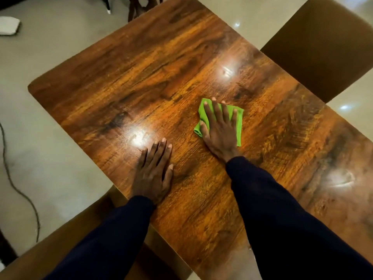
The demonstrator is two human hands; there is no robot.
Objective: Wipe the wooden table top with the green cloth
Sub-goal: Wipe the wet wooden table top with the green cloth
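Wooden table top [161, 77]: rectangular with rounded corners, glossy dark-orange grain, lying diagonally across the head view. It shows several bright glare patches, one just beyond the left fingertips, one further out toward the middle and one near the right edge. Green cloth [239, 122]: lies on the table surface roughly mid-board, on the right-hand side. It is small and rumpled, and most of it is covered by the palm. Right hand [219, 132]: flat on top of the cloth, palm down, fingers straight and slightly fanned, pressing rather than gripping. The thumb lies along the cloth's left edge. Green shows past the fingertips and down the outer side of the hand. Left hand [154, 170]: flat on bare wood near the table's near-left edge, fingers straight and close together, holding nothing. It is apart from the cloth and nearer the body. Both forearms are in dark navy sleeves [282, 209]. Surroundings: a brown chair [323, 51] stands at the far-right side of the table, and another brown seat [60, 239] is at lower left, partly under the left arm. The pale tiled floor [50, 148] has a thin cable [12, 182] trailing along the left. A white object [9, 25] lies at the top left corner, possibly a slipper; it is too blurred to say.
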